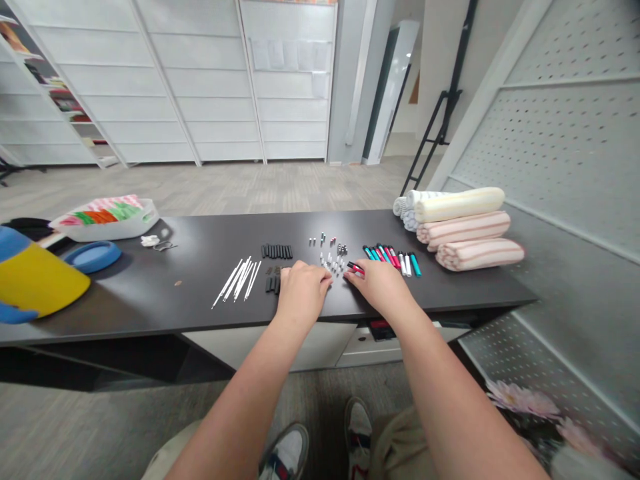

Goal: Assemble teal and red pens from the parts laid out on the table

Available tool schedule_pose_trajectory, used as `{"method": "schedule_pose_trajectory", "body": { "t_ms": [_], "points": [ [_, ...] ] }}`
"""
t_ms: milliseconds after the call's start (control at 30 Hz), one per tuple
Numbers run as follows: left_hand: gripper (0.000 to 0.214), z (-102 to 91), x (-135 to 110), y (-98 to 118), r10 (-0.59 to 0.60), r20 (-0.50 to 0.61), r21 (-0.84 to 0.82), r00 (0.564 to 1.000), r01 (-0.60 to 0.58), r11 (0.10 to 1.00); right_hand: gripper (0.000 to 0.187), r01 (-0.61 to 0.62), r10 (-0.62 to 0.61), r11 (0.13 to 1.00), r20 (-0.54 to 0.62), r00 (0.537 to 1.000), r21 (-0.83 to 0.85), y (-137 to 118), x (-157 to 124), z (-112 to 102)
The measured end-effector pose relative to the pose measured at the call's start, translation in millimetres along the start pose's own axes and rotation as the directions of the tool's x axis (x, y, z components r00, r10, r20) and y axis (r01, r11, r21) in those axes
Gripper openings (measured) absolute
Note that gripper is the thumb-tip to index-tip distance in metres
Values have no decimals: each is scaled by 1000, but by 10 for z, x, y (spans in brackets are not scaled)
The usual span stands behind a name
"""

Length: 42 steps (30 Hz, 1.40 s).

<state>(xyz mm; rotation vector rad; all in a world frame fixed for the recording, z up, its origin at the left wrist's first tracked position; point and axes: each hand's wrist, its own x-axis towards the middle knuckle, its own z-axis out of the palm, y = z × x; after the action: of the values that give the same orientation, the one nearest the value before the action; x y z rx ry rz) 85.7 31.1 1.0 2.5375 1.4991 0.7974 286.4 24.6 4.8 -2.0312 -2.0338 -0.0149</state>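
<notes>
My right hand (379,283) pinches a short red-and-black pen part (355,268) just above the dark table. Its fingertips are beside a scatter of small clear and silvery pieces (334,261). Across from it, my left hand (303,288) is closed low over the table, thumb and fingers together by those same pieces; whatever they grip is hidden. Partly behind the left hand lie short black tubes (271,285), with a row of similar black tubes (277,251) farther back. White pen refills (239,280) are spread to the left. Red, teal and white pen barrels (393,258) line up beyond my right hand.
Rolled towels (465,230) are stacked at the table's right end. On the left are a white basket (107,230) with colourful contents, a blue ring-shaped object (93,256), scissors (164,246) and a yellow-and-blue object (40,280). A perforated panel (575,133) stands close on the right.
</notes>
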Motion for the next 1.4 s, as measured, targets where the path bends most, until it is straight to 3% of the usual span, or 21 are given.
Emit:
{"method": "schedule_pose_trajectory", "body": {
  "t_ms": [300,500,633,733,833,1000,1300,1400],
  "points": [
    [9,-17,58,66,-45,60,26,997,43,999,26,-32,30,998,32,999,54,18,-11,-19],
    [15,-88,58,111,-10,79,79,997,4,997,29,-37,34,994,33,999,105,47,-40,-65],
    [14,-83,64,107,-9,75,110,997,1,994,37,-71,80,988,-59,995,135,57,-73,-154],
    [15,-81,70,102,-25,79,118,997,15,993,37,-168,203,967,-182,962,192,162,-78,-257],
    [15,-80,69,94,-21,73,120,997,12,993,34,-329,374,923,-273,886,198,373,-73,-344],
    [9,-53,48,77,1,49,110,999,-6,994,34,-530,531,843,-302,792,91,738,-105,-370],
    [11,-248,-126,93,29,-102,32,994,-26,999,33,-650,628,759,-214,749,-46,1049,-157,-259],
    [12,-296,-262,81,46,-119,-25,992,-49,998,36,-632,603,770,-225,765,-84,1106,-142,-214]
  ]
}}
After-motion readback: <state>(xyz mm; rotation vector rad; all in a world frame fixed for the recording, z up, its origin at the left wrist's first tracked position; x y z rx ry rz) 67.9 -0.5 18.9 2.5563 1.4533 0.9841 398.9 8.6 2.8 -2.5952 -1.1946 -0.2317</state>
